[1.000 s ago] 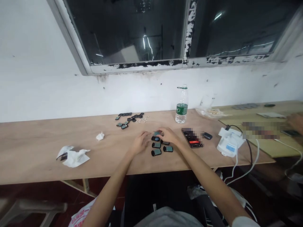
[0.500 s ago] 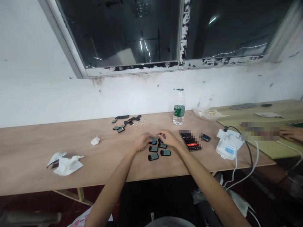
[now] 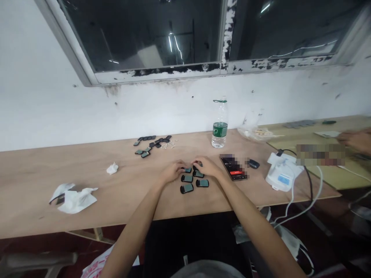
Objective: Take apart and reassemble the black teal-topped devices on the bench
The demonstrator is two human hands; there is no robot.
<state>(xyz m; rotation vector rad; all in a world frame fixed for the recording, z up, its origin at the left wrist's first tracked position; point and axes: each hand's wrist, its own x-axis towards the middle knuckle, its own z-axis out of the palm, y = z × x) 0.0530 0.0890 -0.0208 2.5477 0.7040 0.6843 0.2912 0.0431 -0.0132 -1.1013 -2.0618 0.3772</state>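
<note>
Small flat black pieces with green-grey faces lie in two columns before me; one nearer piece (image 3: 187, 188) is fully visible. My left hand (image 3: 172, 171) has its fingers bent, fingertips closed on the edge of the far-left piece (image 3: 188, 170). Across from it, my right hand (image 3: 205, 166) curls over the far-right piece (image 3: 197, 167) and hides most of it. Both pieces appear to rest on the table. Closer to me are another left piece (image 3: 187, 178) and two right pieces, one (image 3: 198, 173) just beyond the other (image 3: 202, 183).
More black pieces (image 3: 158, 143) lie at the back beside small white bits (image 3: 168, 145). A water bottle (image 3: 219, 133), phone (image 3: 233, 168), dark oval object (image 3: 254, 163) and white corded device (image 3: 284, 172) stand right. Crumpled tissues (image 3: 78, 199) lie left. Another person's hand (image 3: 356, 141) shows far right.
The camera view has shifted slightly. My hands stay at the far pair of pieces, with little finger movement. The other person's hand has moved farther back over their table.
</note>
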